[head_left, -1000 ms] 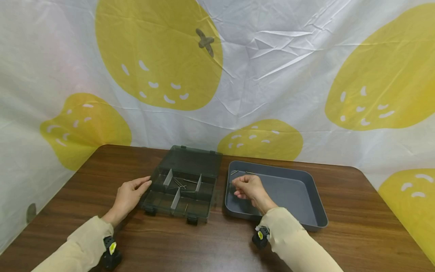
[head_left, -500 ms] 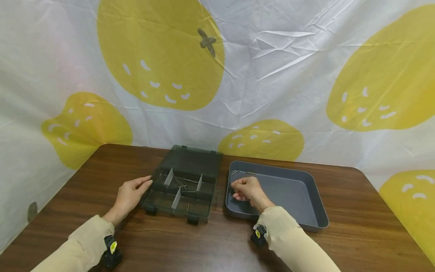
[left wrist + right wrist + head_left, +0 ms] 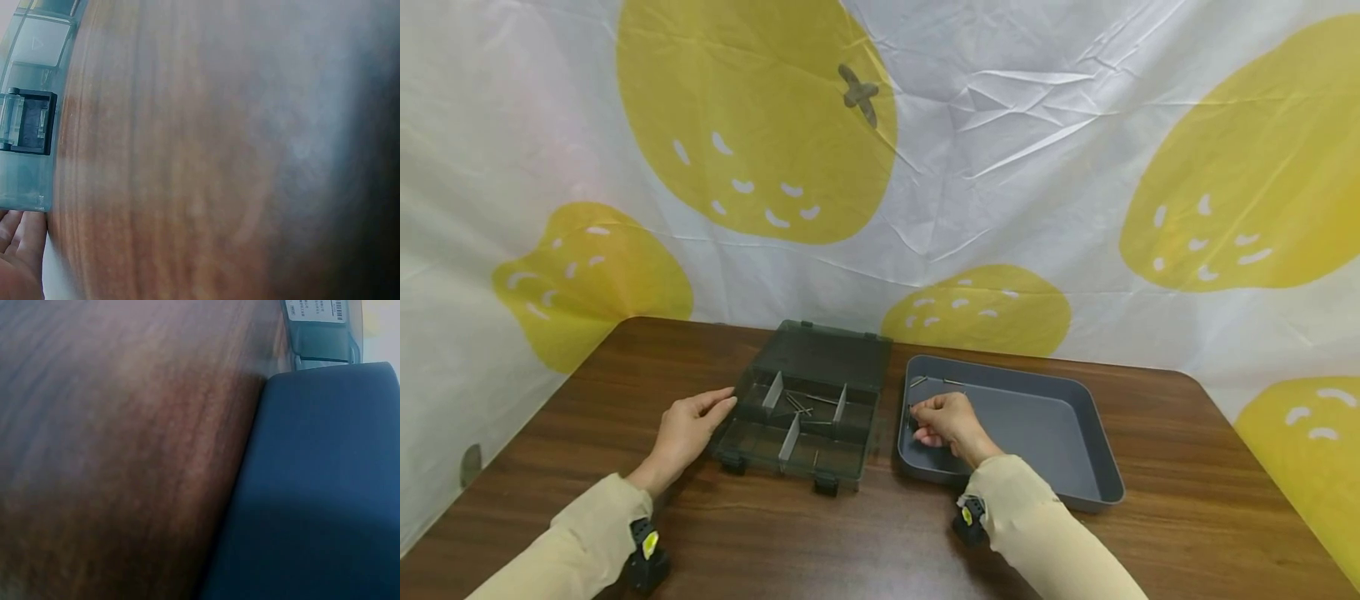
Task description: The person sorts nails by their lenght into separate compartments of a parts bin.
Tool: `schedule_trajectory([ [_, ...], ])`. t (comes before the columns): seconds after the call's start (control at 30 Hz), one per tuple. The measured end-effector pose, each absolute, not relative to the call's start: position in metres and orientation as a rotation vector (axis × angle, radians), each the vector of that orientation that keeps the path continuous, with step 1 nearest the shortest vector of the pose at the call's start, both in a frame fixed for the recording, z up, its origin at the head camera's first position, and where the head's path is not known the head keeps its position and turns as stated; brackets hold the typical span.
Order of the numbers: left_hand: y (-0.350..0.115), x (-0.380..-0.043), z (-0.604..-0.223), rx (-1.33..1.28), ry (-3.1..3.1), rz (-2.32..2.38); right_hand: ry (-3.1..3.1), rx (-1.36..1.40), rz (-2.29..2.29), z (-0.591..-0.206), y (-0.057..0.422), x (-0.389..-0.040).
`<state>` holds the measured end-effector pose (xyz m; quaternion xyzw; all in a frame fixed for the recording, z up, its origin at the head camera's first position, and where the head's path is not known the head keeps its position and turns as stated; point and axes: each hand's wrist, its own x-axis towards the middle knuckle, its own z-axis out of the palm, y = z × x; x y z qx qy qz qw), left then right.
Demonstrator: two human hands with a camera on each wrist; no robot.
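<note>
At far left a person's pale sleeve (image 3: 587, 533) ends at a black wrist device (image 3: 646, 558); the left hand (image 3: 683, 429) reaches beyond it, fingers extended and relaxed, their tips touching the left edge of a translucent dark box (image 3: 752, 447) without curling round it; the box stands on the brown worktop (image 3: 880, 546), its lid (image 3: 823, 354) folded back on the far side and two black latches (image 3: 826, 484) at the near edge; pale dividers (image 3: 790, 437) split it into compartments; several thin metal pins (image 3: 800, 406) lie loose in the middle far compartment, and a single pin (image 3: 816, 459) lies in the near right one; just right of the box, apart from it, sits a shallow grey tray (image 3: 1030, 433); two thin pieces (image 3: 918, 381) lie near its far left corner; the right hand (image 3: 953, 423) is at the tray's left side, fingers curled in with thumb against forefinger; something slim and dark shows at the fingertips, but whether they pinch it one cannot tell.
</note>
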<state>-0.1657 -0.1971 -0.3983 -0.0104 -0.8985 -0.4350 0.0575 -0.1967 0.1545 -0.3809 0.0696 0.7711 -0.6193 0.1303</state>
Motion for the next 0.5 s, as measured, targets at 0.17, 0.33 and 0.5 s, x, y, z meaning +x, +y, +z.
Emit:
schedule_trajectory([
  [0.17,-0.197,-0.1656,-0.3983,-0.031,-2.726,-1.309,2.239,0.196,-1.798,-0.3816,0.1533,-0.1947],
  [0.33,-0.1971,-0.1656,-0.398,-0.029,-2.726,-1.314,2.246,0.202,-1.788,-0.381,0.152,-0.1934],
  [0.5,-0.1972,-0.1655,-0.3977,-0.025,-2.725,-1.322,2.251,0.206,-1.783,-0.38,0.1515,-0.1934],
])
